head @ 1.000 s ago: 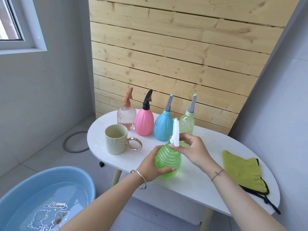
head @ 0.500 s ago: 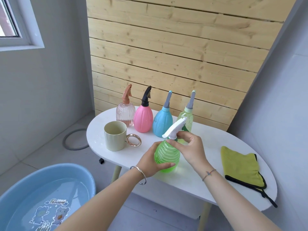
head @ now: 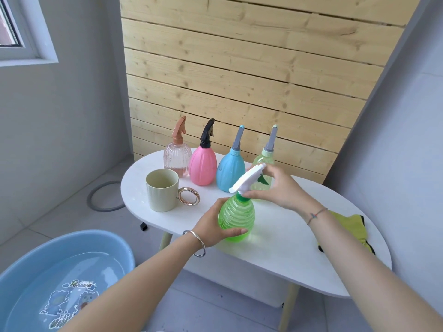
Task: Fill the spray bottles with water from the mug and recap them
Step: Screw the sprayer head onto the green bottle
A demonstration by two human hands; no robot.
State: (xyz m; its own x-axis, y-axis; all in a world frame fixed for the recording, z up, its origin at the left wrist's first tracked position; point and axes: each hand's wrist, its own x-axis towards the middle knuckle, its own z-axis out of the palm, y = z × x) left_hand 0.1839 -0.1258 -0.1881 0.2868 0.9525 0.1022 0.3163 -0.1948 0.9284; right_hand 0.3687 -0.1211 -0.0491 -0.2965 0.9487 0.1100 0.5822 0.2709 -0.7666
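Green spray bottle (head: 236, 216) sits wrapped in left hand (head: 212, 226) fingers, while right hand (head: 279, 188) fingers pinch its white trigger cap (head: 247, 179).

Cloth (head: 352, 225), 3 o'clock of the green bottle (head: 236, 216): middle hidden behind the right forearm (head: 359, 250), outline not readable.
Pale green bottle (head: 263, 161), 12 o'clock of same: lower body covered by the right hand (head: 279, 188) and the white spray head (head: 247, 179).
Green bottle's neck: mostly under the right fingers (head: 254, 194).
Basin (head: 96, 237), 7 o'clock of frame: cut off by left and bottom edges, print unreadable.
Mug (head: 160, 197): water level cannot be told.
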